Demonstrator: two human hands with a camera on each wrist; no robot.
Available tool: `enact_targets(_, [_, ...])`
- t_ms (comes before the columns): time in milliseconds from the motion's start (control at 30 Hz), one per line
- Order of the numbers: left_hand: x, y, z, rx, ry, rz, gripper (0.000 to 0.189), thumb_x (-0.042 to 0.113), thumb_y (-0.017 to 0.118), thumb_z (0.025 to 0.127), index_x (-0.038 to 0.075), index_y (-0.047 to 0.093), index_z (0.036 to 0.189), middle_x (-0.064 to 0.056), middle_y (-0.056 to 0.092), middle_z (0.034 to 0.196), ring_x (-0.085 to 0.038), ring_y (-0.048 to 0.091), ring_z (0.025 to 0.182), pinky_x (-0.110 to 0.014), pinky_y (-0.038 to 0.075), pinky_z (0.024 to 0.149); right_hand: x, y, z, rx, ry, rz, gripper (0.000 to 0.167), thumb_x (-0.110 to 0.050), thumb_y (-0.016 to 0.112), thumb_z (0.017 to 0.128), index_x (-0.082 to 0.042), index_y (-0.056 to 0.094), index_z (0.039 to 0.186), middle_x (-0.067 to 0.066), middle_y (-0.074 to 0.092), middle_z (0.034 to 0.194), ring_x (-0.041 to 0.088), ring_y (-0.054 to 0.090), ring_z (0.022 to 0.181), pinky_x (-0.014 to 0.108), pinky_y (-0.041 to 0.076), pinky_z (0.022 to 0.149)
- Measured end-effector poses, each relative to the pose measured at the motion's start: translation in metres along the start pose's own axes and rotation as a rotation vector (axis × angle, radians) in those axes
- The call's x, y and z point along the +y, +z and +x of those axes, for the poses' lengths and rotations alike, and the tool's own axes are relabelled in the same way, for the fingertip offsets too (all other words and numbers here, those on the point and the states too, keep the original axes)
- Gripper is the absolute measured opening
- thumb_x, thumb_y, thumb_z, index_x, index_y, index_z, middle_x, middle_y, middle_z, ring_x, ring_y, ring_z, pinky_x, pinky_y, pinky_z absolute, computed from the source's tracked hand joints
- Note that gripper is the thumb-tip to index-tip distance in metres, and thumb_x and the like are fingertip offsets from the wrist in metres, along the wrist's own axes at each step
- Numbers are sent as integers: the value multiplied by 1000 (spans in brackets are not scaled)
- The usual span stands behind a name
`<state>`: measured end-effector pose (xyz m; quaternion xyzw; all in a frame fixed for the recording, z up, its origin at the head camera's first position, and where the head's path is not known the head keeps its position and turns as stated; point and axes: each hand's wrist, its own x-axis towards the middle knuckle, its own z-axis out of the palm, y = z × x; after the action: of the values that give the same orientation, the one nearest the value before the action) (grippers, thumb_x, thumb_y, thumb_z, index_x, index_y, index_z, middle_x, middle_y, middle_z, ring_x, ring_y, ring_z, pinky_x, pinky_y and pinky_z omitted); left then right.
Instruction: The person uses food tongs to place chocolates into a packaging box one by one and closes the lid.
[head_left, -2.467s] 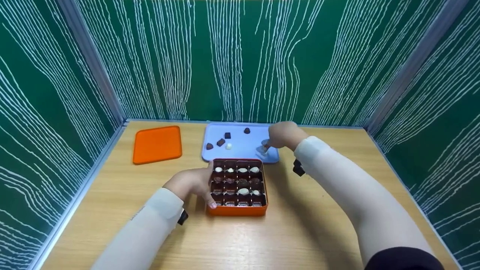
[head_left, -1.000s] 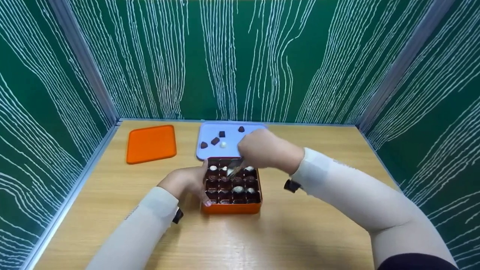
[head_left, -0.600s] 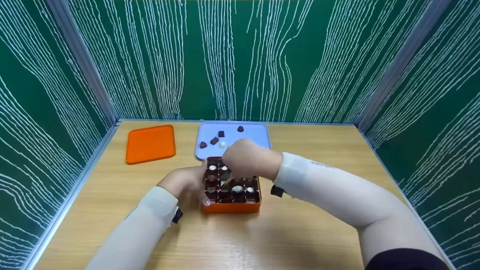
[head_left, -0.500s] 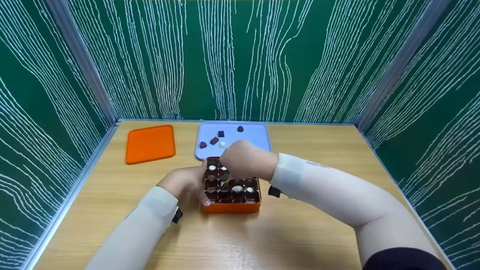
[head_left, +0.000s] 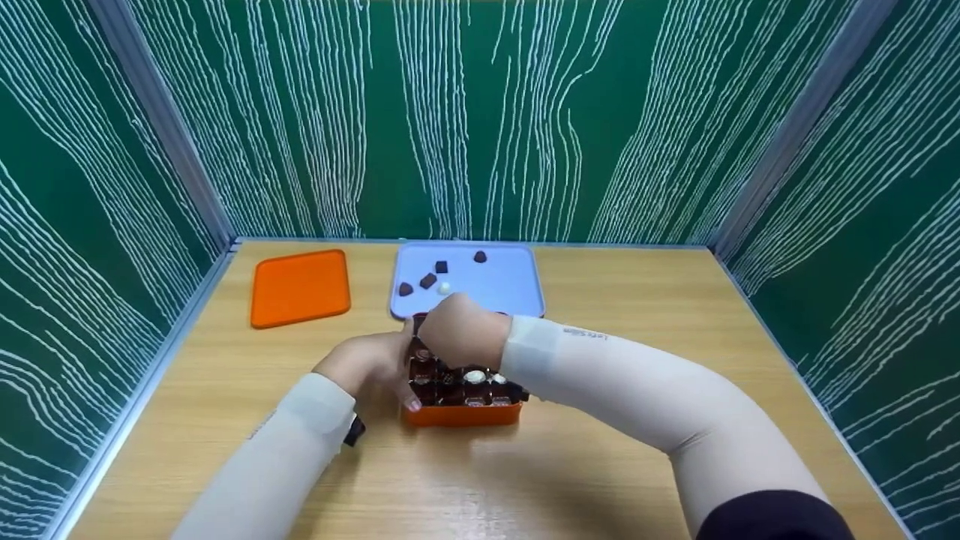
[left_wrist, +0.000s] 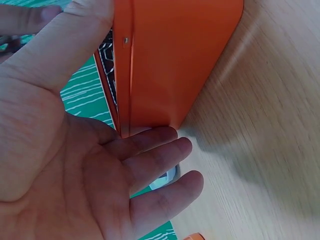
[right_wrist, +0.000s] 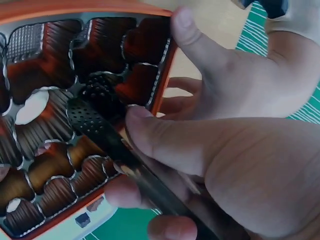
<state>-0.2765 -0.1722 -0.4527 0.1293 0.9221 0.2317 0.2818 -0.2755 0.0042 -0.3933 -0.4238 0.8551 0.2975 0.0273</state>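
An orange box [head_left: 461, 416] with a dark brown divided insert sits mid-table. Several white pieces [head_left: 474, 377] and dark brown pieces like chocolates lie in its compartments. My left hand [head_left: 375, 360] spans the box's left side, thumb on the near corner and fingers towards the far corner; the left wrist view shows fingertips at the orange wall. Over the box my right hand [head_left: 461, 330] grips metal tongs [right_wrist: 137, 172]. Their perforated tips are down at a compartment near the box's left wall; no piece shows between them. In the head view the right hand hides the tongs and the back rows.
Behind the box lies a light blue tray [head_left: 510, 281] with several dark pieces [head_left: 428, 280] and a white piece [head_left: 445, 288]. An orange lid-like tray [head_left: 300, 289] rests at the back left. Green walls with white lines [head_left: 517, 112] enclose the table.
My right hand has carried the tongs from the blue tray's right side to over the box, then further left. The left hand has kept its hold on the box.
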Motion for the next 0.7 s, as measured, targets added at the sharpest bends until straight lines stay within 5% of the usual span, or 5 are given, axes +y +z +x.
enact_targets(233, [-2,1,1,6,19,30,167,33,109,74,-1,-17,178,-25,32,185,-41,41,169,-57,27,144,4,-6,-2,-90,41,67,23,-29,77,104,-17,73,85,-4,61,70,11,53,62,28,54,58])
enact_targets(367, [-1,2,1,15,17,10,167,30,109,74,1,-18,178,-27,31,185,-43,41,168,-59,28,143,20,-14,-13,-88,44,153,41,-53,81,104,-15,75,90,-3,68,75,12,57,66,29,58,65])
enact_targets(533, [0,3,0,39,-14,-8,168,33,111,70,6,-14,181,-26,31,185,-45,40,169,-61,29,142,57,-18,-28,-102,109,337,71,-83,78,88,-12,76,97,-2,74,82,12,59,68,31,60,68])
enact_targets(700, [1,2,-1,43,-59,3,171,39,111,66,10,-13,181,-25,29,186,-45,37,170,-62,28,142,94,-1,-25,-25,225,552,49,-58,79,103,-9,78,101,2,75,89,16,61,72,38,65,76])
